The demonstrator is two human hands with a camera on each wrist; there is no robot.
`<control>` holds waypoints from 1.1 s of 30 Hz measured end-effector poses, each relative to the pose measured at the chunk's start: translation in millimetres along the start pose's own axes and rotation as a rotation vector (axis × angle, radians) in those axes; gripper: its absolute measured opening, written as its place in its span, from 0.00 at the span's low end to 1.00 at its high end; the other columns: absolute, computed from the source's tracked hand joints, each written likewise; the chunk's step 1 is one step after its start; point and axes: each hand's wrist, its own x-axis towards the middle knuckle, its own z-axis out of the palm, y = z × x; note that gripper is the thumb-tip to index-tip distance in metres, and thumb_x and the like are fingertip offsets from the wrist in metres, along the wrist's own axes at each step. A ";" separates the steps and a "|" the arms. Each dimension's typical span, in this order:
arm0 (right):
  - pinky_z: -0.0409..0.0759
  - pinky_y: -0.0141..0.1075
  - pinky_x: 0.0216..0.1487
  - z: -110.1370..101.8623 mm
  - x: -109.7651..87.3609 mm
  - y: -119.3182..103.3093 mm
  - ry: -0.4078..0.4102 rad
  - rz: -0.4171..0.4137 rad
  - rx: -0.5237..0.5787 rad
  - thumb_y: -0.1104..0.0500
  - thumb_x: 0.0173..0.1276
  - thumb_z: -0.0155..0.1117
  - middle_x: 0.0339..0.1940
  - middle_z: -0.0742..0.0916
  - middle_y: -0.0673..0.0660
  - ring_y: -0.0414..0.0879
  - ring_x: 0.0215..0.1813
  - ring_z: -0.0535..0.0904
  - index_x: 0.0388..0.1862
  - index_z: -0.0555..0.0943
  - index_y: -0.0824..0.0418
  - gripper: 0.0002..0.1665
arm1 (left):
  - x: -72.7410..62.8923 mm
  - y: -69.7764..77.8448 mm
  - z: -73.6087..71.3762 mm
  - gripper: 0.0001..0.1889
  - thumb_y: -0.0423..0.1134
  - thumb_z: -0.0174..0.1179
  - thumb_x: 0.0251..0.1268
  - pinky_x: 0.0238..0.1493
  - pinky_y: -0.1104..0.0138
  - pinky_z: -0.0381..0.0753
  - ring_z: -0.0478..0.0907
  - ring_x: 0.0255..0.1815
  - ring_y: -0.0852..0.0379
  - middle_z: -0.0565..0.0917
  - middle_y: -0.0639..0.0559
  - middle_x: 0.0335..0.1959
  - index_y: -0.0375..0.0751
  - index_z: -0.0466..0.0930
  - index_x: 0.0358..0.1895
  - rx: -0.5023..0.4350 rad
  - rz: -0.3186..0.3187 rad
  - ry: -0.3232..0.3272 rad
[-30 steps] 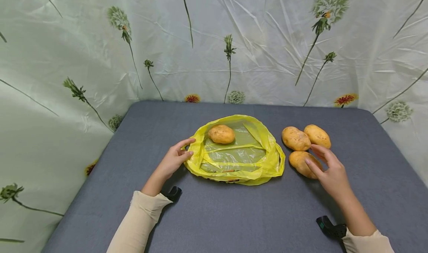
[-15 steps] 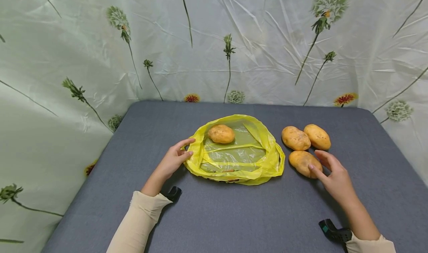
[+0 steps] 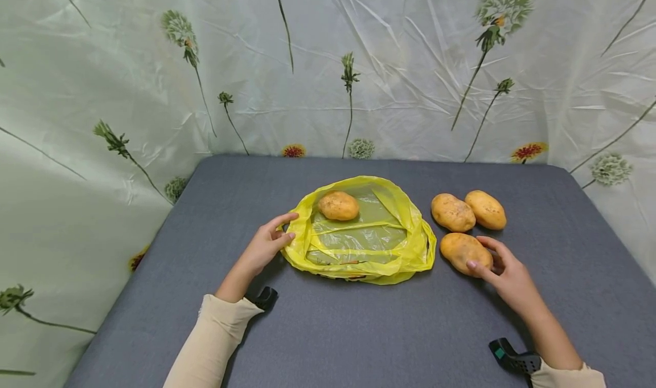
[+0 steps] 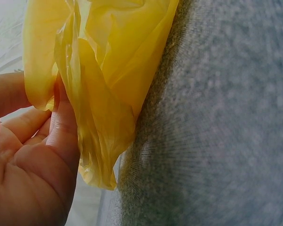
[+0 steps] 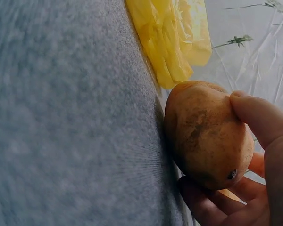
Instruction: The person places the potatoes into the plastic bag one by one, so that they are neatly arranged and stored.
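Potato gripped in half-spread right hand; left hand pinches edge of yellow bag.

Glossy plastic bag, matt cloth

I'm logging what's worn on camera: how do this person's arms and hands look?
The left sleeve is cream, with a curved black left wrist device. The right sleeve matches, and the right wrist device, also black, shows a small green patch. The left hand and right hand wear no gloves.
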 end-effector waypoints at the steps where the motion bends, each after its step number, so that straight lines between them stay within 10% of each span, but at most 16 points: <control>1: 0.70 0.20 0.33 0.5 0.0 0.0 0.003 -0.003 0.008 0.65 0.57 0.65 0.52 0.74 0.50 0.23 0.40 0.70 0.60 0.65 0.67 0.33 | -0.1 -0.2 0.0 0.23 0.26 0.50 0.63 0.23 0.65 0.67 0.66 0.18 0.60 0.71 0.47 0.22 0.28 0.61 0.62 0.001 0.001 0.001; 10: 0.67 0.17 0.38 3.1 -0.3 -1.1 0.102 -0.064 0.025 0.67 0.53 0.68 0.50 0.72 0.35 0.22 0.45 0.69 0.57 0.69 0.67 0.32 | -1.3 -0.3 0.4 0.23 0.26 0.50 0.63 0.23 0.65 0.68 0.66 0.19 0.60 0.71 0.47 0.22 0.28 0.61 0.62 0.001 0.001 0.003; 33: 0.67 0.17 0.41 4.0 12.3 -24.5 0.295 -0.116 0.036 0.72 0.45 0.71 0.51 0.78 0.56 0.28 0.48 0.71 0.56 0.73 0.64 0.36 | 4.7 -14.1 -2.2 0.23 0.27 0.51 0.63 0.22 0.67 0.66 0.64 0.18 0.59 0.72 0.44 0.27 0.30 0.62 0.62 0.003 -0.002 0.012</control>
